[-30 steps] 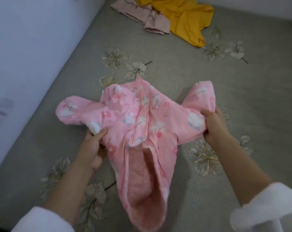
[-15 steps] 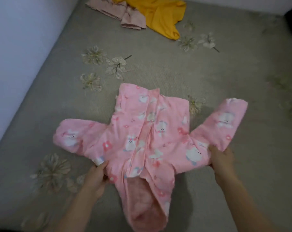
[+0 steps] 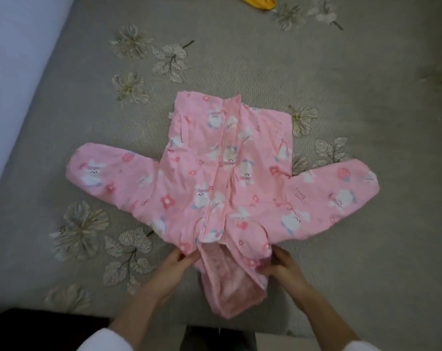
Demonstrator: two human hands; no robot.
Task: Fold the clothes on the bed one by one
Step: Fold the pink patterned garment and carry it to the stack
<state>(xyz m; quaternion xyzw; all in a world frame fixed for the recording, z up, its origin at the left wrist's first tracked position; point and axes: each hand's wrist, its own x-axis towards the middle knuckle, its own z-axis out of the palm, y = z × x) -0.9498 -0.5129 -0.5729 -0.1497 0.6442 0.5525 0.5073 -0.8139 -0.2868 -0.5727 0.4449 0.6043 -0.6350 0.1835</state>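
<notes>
One pink jacket (image 3: 222,173) lies face up in the middle of the frame on the bed (image 3: 366,249), both sleeves spread out flat; its hood (image 3: 230,282) points at the bottom of the frame, between the two hands; the left hand (image 3: 173,267) pinches the neckline just left of the hood, the right hand (image 3: 280,264) grips it just right; the bed's near edge runs just below the hood; bare floral cover lies right and above; one yellow garment (image 3: 255,2) pokes in at the top edge.
</notes>
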